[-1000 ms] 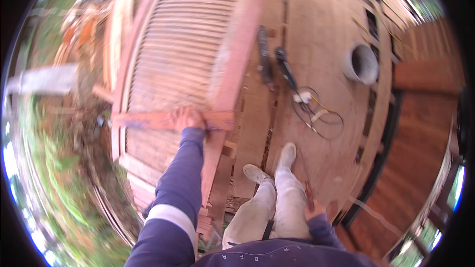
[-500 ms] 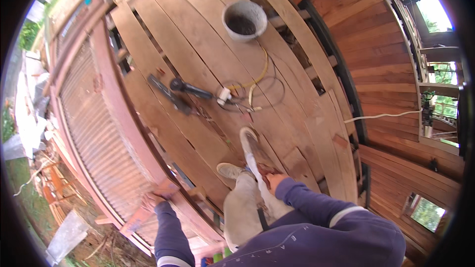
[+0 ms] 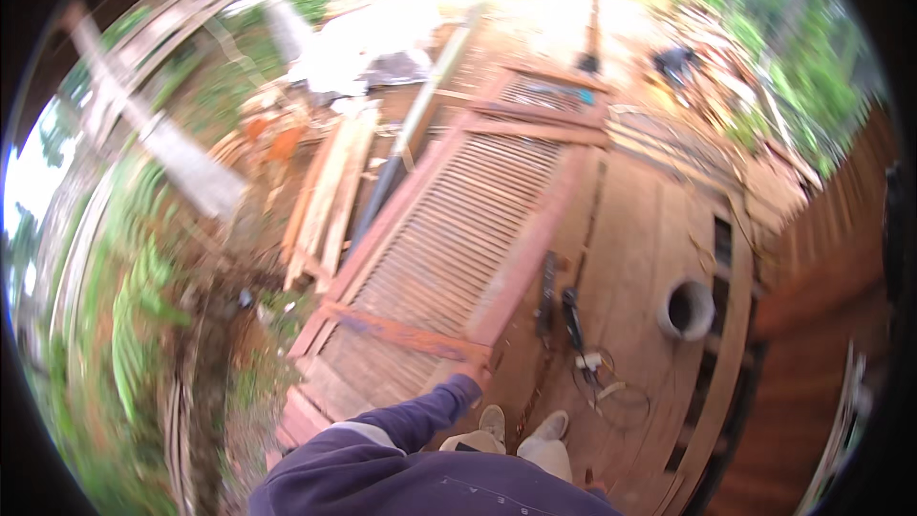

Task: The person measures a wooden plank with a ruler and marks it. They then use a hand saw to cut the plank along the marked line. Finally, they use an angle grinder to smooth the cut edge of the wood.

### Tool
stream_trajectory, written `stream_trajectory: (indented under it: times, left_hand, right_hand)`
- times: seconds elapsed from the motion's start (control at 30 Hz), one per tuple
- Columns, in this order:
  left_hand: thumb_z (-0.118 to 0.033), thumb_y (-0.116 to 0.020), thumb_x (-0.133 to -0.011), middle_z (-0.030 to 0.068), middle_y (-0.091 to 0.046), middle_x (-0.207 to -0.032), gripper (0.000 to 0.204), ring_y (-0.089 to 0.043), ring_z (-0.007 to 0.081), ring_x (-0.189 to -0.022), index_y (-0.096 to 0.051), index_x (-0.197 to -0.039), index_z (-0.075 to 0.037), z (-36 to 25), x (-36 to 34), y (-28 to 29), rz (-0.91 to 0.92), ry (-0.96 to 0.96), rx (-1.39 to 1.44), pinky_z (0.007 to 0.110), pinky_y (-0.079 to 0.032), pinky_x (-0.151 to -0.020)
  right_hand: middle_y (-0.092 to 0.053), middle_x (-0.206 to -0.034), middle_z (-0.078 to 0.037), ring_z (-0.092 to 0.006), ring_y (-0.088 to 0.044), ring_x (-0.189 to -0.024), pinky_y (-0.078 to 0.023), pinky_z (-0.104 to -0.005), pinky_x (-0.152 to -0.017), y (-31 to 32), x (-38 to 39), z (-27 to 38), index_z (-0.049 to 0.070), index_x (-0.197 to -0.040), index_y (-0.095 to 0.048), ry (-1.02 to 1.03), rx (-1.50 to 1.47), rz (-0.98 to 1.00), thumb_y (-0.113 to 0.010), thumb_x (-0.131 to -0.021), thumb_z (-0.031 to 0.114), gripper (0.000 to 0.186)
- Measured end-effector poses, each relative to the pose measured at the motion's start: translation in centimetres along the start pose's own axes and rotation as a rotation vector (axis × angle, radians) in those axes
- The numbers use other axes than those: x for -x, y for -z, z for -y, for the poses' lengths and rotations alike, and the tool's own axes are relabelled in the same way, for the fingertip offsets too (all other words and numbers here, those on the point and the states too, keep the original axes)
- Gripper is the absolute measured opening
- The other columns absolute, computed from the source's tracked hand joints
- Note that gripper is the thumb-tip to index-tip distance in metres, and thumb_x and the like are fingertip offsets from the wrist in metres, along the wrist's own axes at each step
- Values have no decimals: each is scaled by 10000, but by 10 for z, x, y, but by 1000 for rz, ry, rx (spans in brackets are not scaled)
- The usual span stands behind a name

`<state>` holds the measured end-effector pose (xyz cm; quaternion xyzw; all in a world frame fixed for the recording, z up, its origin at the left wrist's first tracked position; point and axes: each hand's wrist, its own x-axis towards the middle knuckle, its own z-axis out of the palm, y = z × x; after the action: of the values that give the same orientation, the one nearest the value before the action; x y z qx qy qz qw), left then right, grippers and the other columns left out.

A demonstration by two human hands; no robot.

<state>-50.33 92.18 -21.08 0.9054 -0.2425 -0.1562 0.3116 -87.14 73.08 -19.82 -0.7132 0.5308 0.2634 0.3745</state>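
Observation:
My left hand (image 3: pixel 480 372) rests at the right end of a short reddish wooden strip (image 3: pixel 396 330), by the edge of a louvred wooden panel (image 3: pixel 478 210). Its fingers are blurred, so their grip does not show clearly. The strip lies across the panel, whose frame is faded pinkish red. Low at the picture's bottom edge, only a sliver of my right hand (image 3: pixel 591 480) shows beyond my body; its fingers are hidden. On the plank floor right of the panel lie a black-handled tool (image 3: pixel 572 317) and a dark, long tool (image 3: pixel 546 296).
A grey bucket (image 3: pixel 687 311) stands on the plank floor (image 3: pixel 626 239), near gaps between the boards. A cable (image 3: pixel 626 406) with a white plug piece (image 3: pixel 589 361) is coiled by my feet. Left of the panel lie long boards (image 3: pixel 334 191), and beyond them a sloping concrete post (image 3: pixel 196 172).
My view has swung to the left, bringing the yard and the whole panel into sight. My left hand now sits at the strip's right end; my right hand has nearly left the picture.

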Motion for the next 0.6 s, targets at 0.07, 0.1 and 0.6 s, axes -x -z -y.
stream_trajectory:
  times: [0.07, 0.1, 0.6]
  left_hand:
    - [-220, -572, -827, 173, -687, -838, 155, -663, 390, -767, -672, -858, -105, -29, 49, 26, 158, -85, -246, 481, -518, -691]
    - [-258, -583, -824, 175, -690, -892, 208, -663, 381, -844, -681, -949, -124, -35, 76, 34, 280, 65, -91, 471, -513, -754]
    - [-291, -643, -781, 214, -668, -1119, 371, -629, 363, -1095, -719, -1053, -51, 37, 216, -21, 164, 900, 1, 439, -495, -936]
  right_hand:
    - [-663, -1096, -238, -382, -637, -1037, -507, -424, -912, 29, -5, 55, 37, -1135, -650, 201, 70, -11, -644, -775, 253, 420]
    - [-663, -1095, -236, -380, -638, -1037, -507, -423, -911, 39, -5, 90, 37, -1135, -650, 309, 104, 0, -645, -776, 255, 420]
    - [-672, -1088, -213, -346, -643, -1032, -510, -403, -896, 26, 48, 280, 34, -1140, -656, 1192, 631, 475, -659, -788, 280, 429]
